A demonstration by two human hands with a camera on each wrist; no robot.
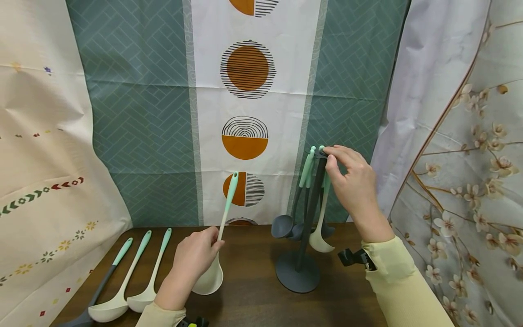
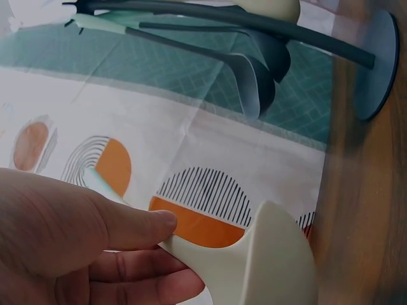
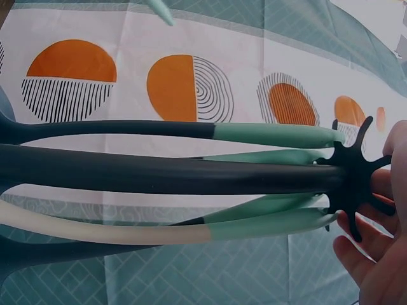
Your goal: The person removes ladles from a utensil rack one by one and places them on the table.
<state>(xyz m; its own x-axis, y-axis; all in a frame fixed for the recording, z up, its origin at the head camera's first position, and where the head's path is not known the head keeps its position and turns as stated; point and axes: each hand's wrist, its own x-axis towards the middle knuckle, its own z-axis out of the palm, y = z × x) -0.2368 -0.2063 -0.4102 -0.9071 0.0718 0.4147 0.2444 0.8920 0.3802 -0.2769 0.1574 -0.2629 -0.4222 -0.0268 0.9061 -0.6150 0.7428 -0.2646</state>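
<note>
My left hand pinches a cream ladle by its lower shaft, its mint handle pointing up and its bowl hanging low. In the left wrist view the thumb and fingers close on the neck near the ladle's bowl. At the right, my right hand grips the hooked top of a dark utensil stand. In the right wrist view, fingers wrap behind the black hooks. A cream ladle and several grey utensils, including a grey ladle, hang there by mint handles.
On the left of the brown table lie a grey ladle and two cream ladles, one outer and one inner. The stand's round base rests on the table. Patterned cloth hangs behind.
</note>
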